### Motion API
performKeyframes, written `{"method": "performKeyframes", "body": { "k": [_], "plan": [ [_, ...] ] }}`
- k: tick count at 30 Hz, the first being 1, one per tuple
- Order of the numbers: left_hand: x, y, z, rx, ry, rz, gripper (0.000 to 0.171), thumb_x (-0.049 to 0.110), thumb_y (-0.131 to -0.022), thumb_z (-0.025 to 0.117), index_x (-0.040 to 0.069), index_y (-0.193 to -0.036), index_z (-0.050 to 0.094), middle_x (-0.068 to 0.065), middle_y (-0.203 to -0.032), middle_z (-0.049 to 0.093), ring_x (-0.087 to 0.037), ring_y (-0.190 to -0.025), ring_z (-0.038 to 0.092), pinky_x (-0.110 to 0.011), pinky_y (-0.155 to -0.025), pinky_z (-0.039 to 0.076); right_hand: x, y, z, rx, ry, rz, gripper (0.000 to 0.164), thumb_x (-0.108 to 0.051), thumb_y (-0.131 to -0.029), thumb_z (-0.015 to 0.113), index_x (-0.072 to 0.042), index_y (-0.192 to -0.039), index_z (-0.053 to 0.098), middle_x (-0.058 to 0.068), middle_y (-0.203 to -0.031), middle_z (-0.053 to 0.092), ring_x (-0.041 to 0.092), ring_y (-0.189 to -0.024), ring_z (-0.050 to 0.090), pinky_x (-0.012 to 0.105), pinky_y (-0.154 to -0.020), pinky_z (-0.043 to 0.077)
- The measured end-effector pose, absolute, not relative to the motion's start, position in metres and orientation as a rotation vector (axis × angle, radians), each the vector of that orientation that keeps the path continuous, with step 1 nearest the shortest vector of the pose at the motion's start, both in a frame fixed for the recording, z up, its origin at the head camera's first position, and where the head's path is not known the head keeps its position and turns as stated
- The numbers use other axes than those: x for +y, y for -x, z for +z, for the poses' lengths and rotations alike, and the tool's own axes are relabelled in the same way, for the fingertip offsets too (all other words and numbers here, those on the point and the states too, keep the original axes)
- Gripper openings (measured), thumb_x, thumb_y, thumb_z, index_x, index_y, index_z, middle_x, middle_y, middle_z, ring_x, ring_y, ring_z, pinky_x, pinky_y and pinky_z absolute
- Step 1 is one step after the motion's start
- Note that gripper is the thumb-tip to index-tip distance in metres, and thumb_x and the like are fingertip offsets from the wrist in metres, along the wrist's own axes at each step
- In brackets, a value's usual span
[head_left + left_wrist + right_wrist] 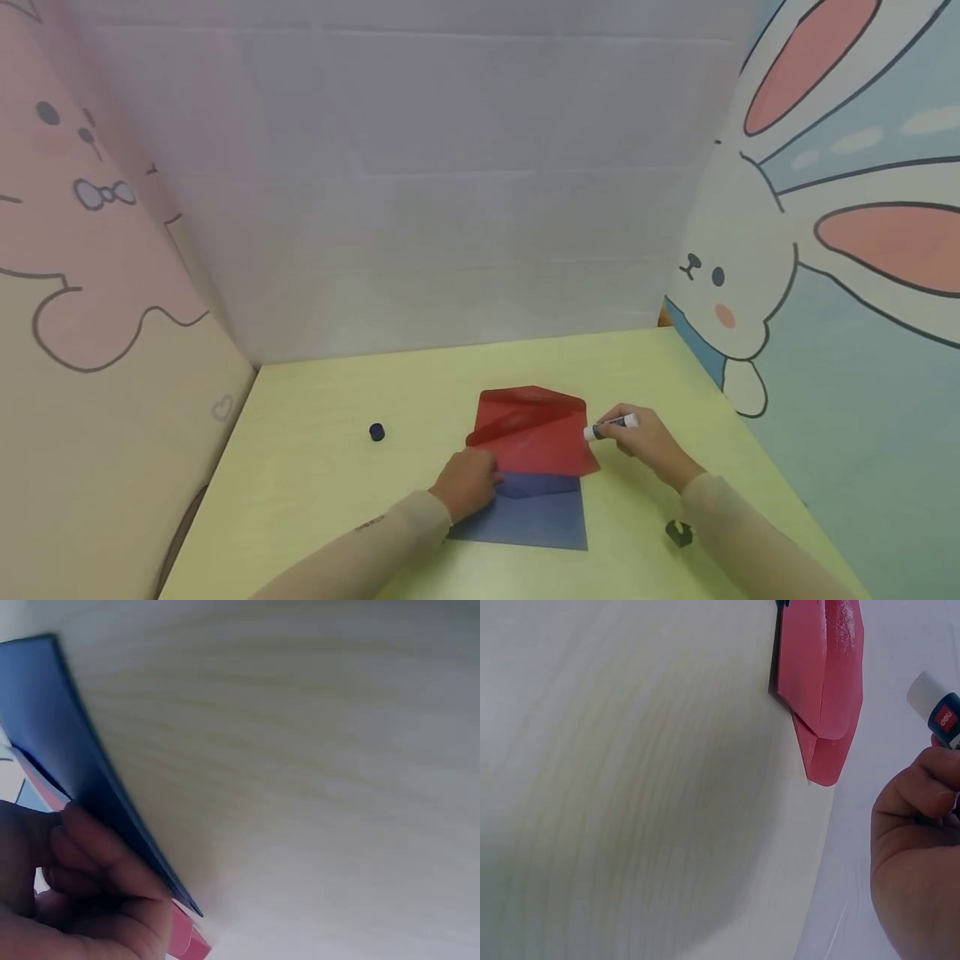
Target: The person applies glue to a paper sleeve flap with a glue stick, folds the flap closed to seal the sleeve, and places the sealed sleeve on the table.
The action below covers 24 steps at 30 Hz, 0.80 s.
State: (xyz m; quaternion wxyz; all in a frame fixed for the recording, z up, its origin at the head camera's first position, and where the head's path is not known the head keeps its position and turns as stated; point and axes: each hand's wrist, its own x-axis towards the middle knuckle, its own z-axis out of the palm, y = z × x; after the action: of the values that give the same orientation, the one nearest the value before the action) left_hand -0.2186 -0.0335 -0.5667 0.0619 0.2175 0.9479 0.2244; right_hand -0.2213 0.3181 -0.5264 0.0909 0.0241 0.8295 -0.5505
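My left hand (467,482) grips the left side of a blue envelope (536,521), fingers curled at its edge. In the left wrist view the blue envelope (52,720) appears tilted, with red paper (180,934) showing past the fingers. Above it in the head view lies a red envelope (536,446), its flap raised at the far side and its near edge overlapping the blue one. A white glue stick (611,426) with a dark label is pinched in my right hand (651,442). Its white end (926,694) points toward the red envelope's right edge.
On the pale yellow table (322,500), a small dark cylinder like a cap (377,432) stands to the left. A small dark ring-shaped piece (678,533) lies beside the right forearm. Printed panels flank both sides, and a pale wall (450,208) closes the back.
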Motion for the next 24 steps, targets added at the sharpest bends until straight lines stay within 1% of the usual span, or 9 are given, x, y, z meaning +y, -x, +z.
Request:
{"method": "performKeyframes", "body": {
  "k": [3,5,9,11,13,16,19,22,24],
  "plan": [
    [-0.027,0.220,-0.563,2.840,-0.569,0.690,0.049,0.029,-0.113,0.073,0.018,-0.068,0.055,0.006,-0.061,0.046,-0.015,-0.059,0.044,-0.032,-0.062,0.041,0.320,0.225,-0.524,2.478,-0.078,-1.629,0.027,-0.024,-0.112,0.079,0.000,-0.125,0.077,0.003,-0.085,0.066,0.016,-0.072,0.052,0.032,-0.067,0.047],
    [-0.021,0.220,-0.564,2.850,-0.514,0.670,0.057,0.044,-0.112,0.070,0.019,-0.066,0.051,0.005,-0.060,0.045,-0.016,-0.058,0.047,-0.034,-0.061,0.043,0.320,0.227,-0.522,2.475,-0.078,-1.630,0.027,-0.024,-0.112,0.080,0.000,-0.125,0.077,0.005,-0.088,0.067,0.017,-0.074,0.053,0.032,-0.068,0.048],
    [-0.011,0.212,-0.571,2.918,-0.448,0.516,0.074,0.074,-0.104,0.074,0.020,-0.062,0.047,0.004,-0.056,0.043,-0.017,-0.054,0.049,-0.036,-0.056,0.044,0.316,0.227,-0.521,2.449,-0.062,-1.635,0.027,-0.021,-0.111,0.081,0.001,-0.125,0.077,0.009,-0.094,0.067,0.019,-0.077,0.055,0.032,-0.070,0.050],
    [-0.008,0.208,-0.576,2.983,-0.452,0.361,0.082,0.086,-0.099,0.072,0.020,-0.059,0.044,0.005,-0.052,0.038,-0.016,-0.051,0.045,-0.034,-0.053,0.041,0.313,0.226,-0.521,2.442,-0.062,-1.635,0.026,-0.020,-0.111,0.081,0.001,-0.125,0.077,0.009,-0.094,0.066,0.019,-0.077,0.055,0.032,-0.070,0.050],
    [-0.005,0.206,-0.578,3.030,-0.465,0.201,0.087,0.093,-0.097,0.068,0.021,-0.056,0.041,0.005,-0.051,0.032,-0.014,-0.050,0.040,-0.033,-0.052,0.038,0.313,0.227,-0.522,2.445,-0.052,-1.632,0.025,-0.020,-0.111,0.081,0.001,-0.125,0.077,0.008,-0.092,0.065,0.018,-0.076,0.055,0.032,-0.070,0.049],
    [-0.005,0.206,-0.575,3.073,-0.477,0.112,0.091,0.098,-0.095,0.066,0.021,-0.055,0.039,0.005,-0.051,0.029,-0.014,-0.049,0.038,-0.033,-0.051,0.036,0.312,0.228,-0.524,2.441,-0.043,-1.630,0.026,-0.021,-0.111,0.080,0.001,-0.125,0.077,0.006,-0.088,0.063,0.017,-0.074,0.054,0.032,-0.071,0.049],
    [-0.010,0.206,-0.571,3.062,-0.497,0.206,0.089,0.094,-0.095,0.072,0.020,-0.056,0.041,0.004,-0.053,0.035,-0.016,-0.051,0.042,-0.033,-0.051,0.038,0.312,0.230,-0.525,2.444,-0.040,-1.613,0.027,-0.024,-0.112,0.078,-0.001,-0.126,0.078,0.002,-0.082,0.061,0.016,-0.073,0.053,0.032,-0.071,0.048],
    [-0.018,0.205,-0.566,3.024,-0.552,0.358,0.082,0.082,-0.096,0.082,0.017,-0.058,0.048,0.002,-0.056,0.045,-0.018,-0.053,0.047,-0.036,-0.051,0.044,0.311,0.230,-0.528,2.437,-0.040,-1.616,0.027,-0.024,-0.111,0.078,-0.001,-0.125,0.078,-0.001,-0.079,0.059,0.016,-0.072,0.052,0.032,-0.070,0.047],
    [-0.025,0.205,-0.561,2.980,-0.592,0.470,0.074,0.070,-0.097,0.089,0.016,-0.061,0.053,0.001,-0.059,0.051,-0.018,-0.055,0.048,-0.037,-0.053,0.046,0.311,0.229,-0.530,2.426,-0.046,-1.638,0.027,-0.023,-0.111,0.079,0.000,-0.124,0.077,-0.001,-0.078,0.058,0.015,-0.071,0.052,0.031,-0.068,0.047]
  ]
}}
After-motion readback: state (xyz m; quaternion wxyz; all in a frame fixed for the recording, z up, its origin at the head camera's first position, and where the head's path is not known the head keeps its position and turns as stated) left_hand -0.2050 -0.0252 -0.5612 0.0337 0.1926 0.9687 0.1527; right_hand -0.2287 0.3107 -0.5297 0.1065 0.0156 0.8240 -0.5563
